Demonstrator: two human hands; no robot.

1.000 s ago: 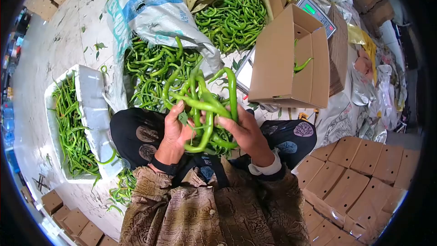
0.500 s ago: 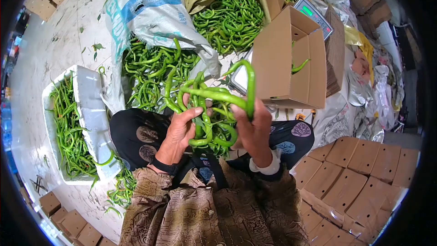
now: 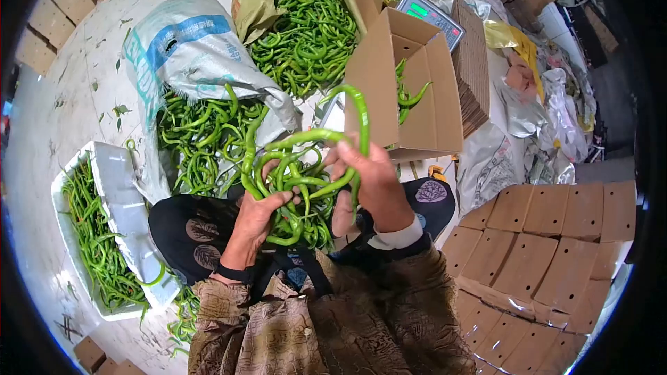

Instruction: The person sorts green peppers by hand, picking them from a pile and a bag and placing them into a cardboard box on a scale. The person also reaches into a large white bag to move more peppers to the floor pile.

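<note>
Both hands hold a tangled bunch of long green peppers (image 3: 300,170) above my lap. My left hand (image 3: 256,217) grips the bunch from below on the left. My right hand (image 3: 368,179) clasps its right side, with one long curved pepper (image 3: 358,114) arching up over the fingers. More peppers lie loose on my lap under the bunch. An open cardboard box (image 3: 410,87) with a few peppers inside stands just beyond my right hand.
A white foam box (image 3: 118,201) of peppers sits at the left. Sacks (image 3: 187,42) spill pepper heaps (image 3: 306,28) ahead. A scale (image 3: 431,14) stands behind the cardboard box. Flat folded cartons (image 3: 549,250) are stacked at the right.
The view has shifted, so everything sits lower and further left in frame. My hands have turned the bunch; the long curved pepper now arches higher over my right hand.
</note>
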